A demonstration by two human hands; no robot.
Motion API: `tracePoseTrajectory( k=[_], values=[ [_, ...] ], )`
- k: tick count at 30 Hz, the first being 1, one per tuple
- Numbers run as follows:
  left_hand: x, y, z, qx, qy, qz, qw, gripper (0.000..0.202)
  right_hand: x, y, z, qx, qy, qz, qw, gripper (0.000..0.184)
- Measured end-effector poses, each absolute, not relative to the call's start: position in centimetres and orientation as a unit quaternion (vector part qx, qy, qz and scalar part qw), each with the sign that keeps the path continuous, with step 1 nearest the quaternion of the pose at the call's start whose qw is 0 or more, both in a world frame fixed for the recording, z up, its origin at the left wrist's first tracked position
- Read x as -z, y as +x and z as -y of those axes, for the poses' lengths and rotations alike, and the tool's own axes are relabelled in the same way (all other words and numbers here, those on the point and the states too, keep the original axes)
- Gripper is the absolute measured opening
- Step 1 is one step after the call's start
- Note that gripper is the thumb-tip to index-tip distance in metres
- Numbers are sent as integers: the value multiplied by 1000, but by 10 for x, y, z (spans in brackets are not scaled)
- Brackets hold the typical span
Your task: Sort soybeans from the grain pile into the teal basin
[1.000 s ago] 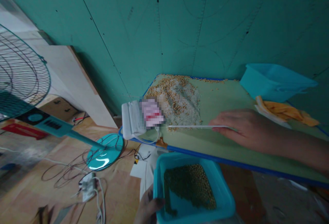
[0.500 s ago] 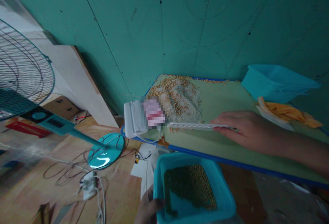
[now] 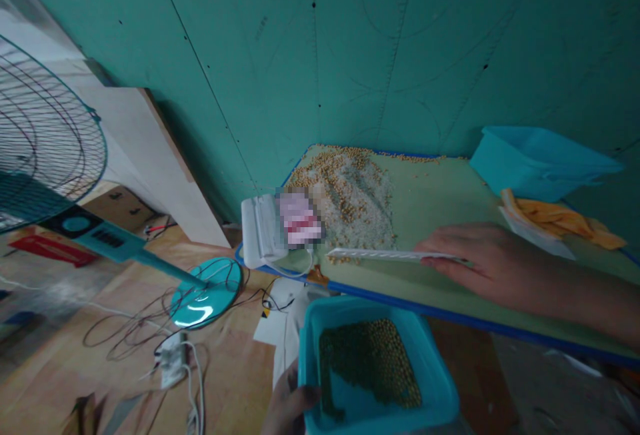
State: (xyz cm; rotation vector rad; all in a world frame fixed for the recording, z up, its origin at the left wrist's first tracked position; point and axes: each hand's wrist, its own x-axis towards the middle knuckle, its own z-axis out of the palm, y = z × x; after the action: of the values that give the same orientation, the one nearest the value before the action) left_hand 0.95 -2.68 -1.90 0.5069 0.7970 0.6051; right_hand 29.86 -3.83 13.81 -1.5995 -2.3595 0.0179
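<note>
My right hand [image 3: 473, 258] is closed around the end of a long, thin white slotted strip [image 3: 377, 254]. The strip lies nearly level, low over the green tabletop [image 3: 435, 202], its far end by a few loose yellow beans. Just beyond it spreads a heap of yellow beans mixed with white grains [image 3: 357, 202]. My left hand [image 3: 293, 395] grips the left wall of a blue plastic bin [image 3: 443, 382] below the table's front edge, thumb over the rim. Inside the bin are yellow beans [image 3: 400, 362] and a dark green mass of small grains [image 3: 350, 355].
A phone with a blurred screen [image 3: 299, 218] leans on a white device [image 3: 261, 232] with a cable. Another blue bin [image 3: 535, 162] and an orange cloth [image 3: 565, 218] occupy the table's right. A standing fan [image 3: 107, 238] and loose cables [image 3: 135, 328] are on the left.
My right hand and the strip have shifted slightly toward the front edge and a little right. My left hand and the bin stay in place.
</note>
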Motion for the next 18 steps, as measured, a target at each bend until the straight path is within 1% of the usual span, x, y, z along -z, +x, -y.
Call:
tracePoseTrajectory(
  k=[4, 7, 10, 13, 18],
  values=[
    [25, 9, 25, -290, 247, -373, 846, 42, -136, 300, 42, 2, -544, 824, 159, 19],
    [26, 8, 24, -309, 255, -373, 837, 36, -136, 300, 44, 2, -542, 825, 157, 20],
    [23, 7, 22, -300, 259, -383, 835, 31, -137, 299, 45, -1, -544, 824, 158, 21],
    [21, 6, 20, -281, 256, -387, 840, 33, -136, 299, 47, -5, -554, 819, 151, 20],
    [22, 9, 21, -299, 256, -363, 845, 33, -134, 299, 49, 5, -546, 822, 164, 20]
  ],
)
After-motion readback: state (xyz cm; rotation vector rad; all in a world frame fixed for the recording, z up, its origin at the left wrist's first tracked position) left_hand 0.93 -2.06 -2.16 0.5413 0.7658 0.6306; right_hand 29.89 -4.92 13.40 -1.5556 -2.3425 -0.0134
